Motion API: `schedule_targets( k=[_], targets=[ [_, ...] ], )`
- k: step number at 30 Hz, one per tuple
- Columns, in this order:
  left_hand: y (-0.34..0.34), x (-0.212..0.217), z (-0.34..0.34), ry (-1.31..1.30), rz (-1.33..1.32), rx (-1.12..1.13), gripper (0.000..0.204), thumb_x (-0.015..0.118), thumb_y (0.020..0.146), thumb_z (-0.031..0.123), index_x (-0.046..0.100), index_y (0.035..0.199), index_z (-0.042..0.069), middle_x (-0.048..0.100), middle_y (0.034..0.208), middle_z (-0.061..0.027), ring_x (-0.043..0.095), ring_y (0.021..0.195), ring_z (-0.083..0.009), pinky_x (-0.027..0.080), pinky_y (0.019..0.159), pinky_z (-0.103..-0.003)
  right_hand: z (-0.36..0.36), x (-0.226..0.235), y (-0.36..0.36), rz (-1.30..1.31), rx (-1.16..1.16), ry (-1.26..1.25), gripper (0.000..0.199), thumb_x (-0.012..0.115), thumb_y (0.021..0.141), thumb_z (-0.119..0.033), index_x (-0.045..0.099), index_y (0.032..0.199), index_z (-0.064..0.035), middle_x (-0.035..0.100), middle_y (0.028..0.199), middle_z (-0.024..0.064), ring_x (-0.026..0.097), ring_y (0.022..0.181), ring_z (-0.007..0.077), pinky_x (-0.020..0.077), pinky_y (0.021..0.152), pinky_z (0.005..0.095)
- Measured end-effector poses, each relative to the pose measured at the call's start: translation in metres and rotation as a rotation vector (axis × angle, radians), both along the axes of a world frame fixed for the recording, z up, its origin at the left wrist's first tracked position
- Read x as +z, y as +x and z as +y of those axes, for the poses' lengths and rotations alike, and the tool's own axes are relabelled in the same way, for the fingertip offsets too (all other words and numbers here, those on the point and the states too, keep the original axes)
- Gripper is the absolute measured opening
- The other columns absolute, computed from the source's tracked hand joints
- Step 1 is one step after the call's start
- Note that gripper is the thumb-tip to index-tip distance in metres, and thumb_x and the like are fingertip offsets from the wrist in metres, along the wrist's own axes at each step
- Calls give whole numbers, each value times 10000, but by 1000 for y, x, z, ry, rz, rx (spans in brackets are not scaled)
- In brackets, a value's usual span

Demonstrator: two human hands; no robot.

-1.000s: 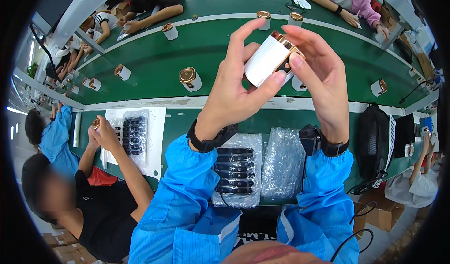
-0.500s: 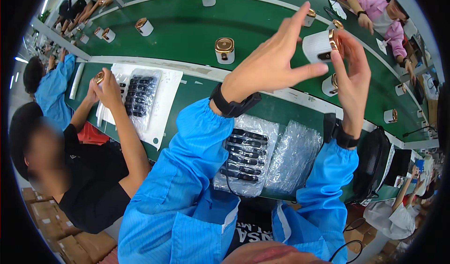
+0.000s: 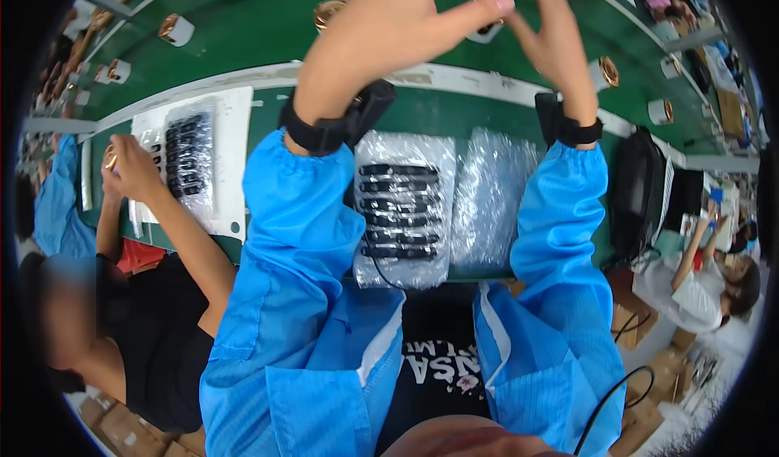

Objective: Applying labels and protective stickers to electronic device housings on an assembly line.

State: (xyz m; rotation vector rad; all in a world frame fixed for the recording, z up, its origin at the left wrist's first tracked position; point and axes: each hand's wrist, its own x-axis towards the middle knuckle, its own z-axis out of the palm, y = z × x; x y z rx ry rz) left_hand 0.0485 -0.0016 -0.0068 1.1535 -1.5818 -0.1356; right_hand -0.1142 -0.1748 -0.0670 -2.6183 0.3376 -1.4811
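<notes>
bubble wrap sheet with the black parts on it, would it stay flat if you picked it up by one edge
Probably not. The bubble wrap sheet looks thin, crinkly and flexible, so it would likely sag. The black parts lie loose in rows on top and could slide off. The empty sheet beside it looks very light.

Green bench (image 3: 243, 43), bubble-wrap trays (image 3: 404, 213), cylinders (image 3: 175, 28)

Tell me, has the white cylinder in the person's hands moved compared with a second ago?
Yes. The white cylinder, between left hand and right hand, has gone from above the near workbench strip out over the green conveyor belt, away from the person.
</notes>
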Motion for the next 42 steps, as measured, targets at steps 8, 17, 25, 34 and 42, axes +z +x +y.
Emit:
schedule_targets(
  k=[8,17,25,34,42],
  targets=[
    [-3,21,16,406,46,-228,328,695,1013,221,655,1206,-41,713,866,-129,669,793,-191,517,700,-320,72,23,-96,607,-322,507,393,728,1003,-340,733,1194,4,775,942,183,754,854,292,572,744,395],
    [-54,31,51,307,-299,-255,376,726,992,253,653,1299,47,707,1042,-124,702,902,-231,548,771,-370,196,-77,-194,386,-626,754,700,885,852,-361,618,1319,86,701,986,134,675,825,251,552,716,368],
    [-97,-24,100,569,-435,-154,360,719,946,254,664,1241,54,688,1109,-164,685,1006,-355,559,838,-438,176,-81,-186,452,-458,998,758,938,780,-266,575,1344,87,652,1032,113,615,862,187,535,761,327],
    [-151,-113,172,576,-368,447,586,790,875,293,615,1389,73,484,1498,-250,466,1371,-454,398,1127,-571,188,-78,-178,-118,87,1585,506,773,935,-45,557,1384,43,709,1201,107,689,1076,174,555,943,311],
    [-137,-112,182,567,-191,450,729,825,880,298,530,1519,108,352,1634,-237,409,1470,-442,360,1200,-509,193,-47,-179,-226,316,1679,473,698,986,-7,532,1427,32,695,1308,126,693,1149,191,571,976,337]
  ],
)
